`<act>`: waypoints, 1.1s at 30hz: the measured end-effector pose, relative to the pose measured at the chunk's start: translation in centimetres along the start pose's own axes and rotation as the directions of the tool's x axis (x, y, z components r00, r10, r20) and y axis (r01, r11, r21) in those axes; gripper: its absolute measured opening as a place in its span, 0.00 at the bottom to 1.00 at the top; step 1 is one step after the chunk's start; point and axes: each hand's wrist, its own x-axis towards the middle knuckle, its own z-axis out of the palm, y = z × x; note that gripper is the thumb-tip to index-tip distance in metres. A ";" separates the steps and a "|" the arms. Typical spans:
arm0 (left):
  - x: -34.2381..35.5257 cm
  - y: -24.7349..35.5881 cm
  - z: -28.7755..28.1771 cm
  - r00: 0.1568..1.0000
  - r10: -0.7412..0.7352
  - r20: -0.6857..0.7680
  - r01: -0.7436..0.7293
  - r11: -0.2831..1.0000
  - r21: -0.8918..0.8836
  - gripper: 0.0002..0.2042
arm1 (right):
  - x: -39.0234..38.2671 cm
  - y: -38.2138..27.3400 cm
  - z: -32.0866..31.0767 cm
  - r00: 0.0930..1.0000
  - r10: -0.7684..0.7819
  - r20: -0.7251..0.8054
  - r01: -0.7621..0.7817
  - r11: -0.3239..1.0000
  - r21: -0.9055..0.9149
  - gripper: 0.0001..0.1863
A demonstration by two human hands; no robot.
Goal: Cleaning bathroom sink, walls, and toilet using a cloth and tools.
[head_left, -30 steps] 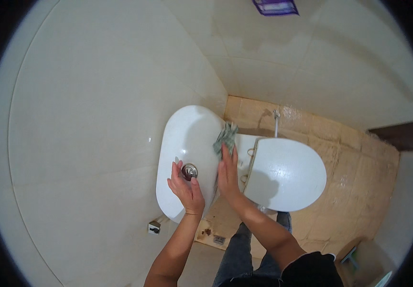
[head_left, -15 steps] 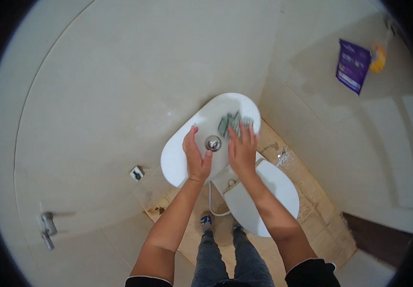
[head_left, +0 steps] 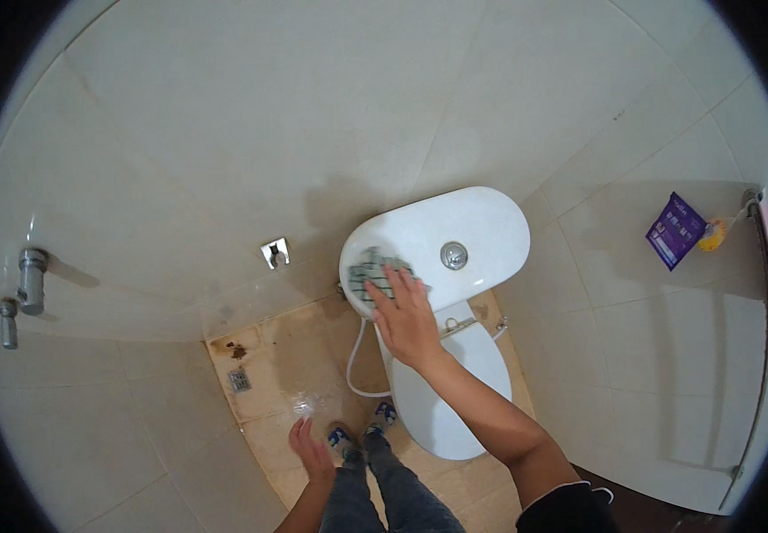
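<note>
Pressed flat, the right hand (head_left: 411, 320) has its fingers spread over a checked grey-green cloth (head_left: 373, 275) on the near-left end of the white cistern lid (head_left: 482, 226). Firm, even pressure and overlapping strokes would serve best here. Beyond the fingertips the cloth looks bunched. Further right sits the chrome flush button (head_left: 453, 255). Hanging low, the left hand (head_left: 311, 451) is loose and empty.

a checked cloth (head_left: 372, 277), grey-green with pale lines, lies crumpled flat on the left end of the white tank lid (head_left: 482, 226), partly over its rounded edge. the lid is glossy and oval, with a round chrome button (head_left: 453, 255) near its middle, well to the right of the cloth. the cloth's near edge is hidden under fingers.
</note>
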 end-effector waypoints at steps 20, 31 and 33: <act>-11.2 -14.9 -2.1 0.870 -0.448 0.207 0.453 0.891 0.028 0.17 | -4.9 -1.1 3.5 0.950 -0.006 -0.311 -0.039 0.990 -0.138 0.17; -19.4 -16.9 3.7 0.164 -0.802 0.574 0.560 0.555 0.615 0.38 | -6.6 3.7 17.1 0.662 -0.458 0.593 0.717 0.156 -0.680 0.22; -20.0 -16.8 4.1 0.239 -0.825 0.512 0.601 0.540 0.589 0.36 | -5.7 2.0 18.5 0.341 -0.055 0.939 0.939 -0.026 -0.343 0.24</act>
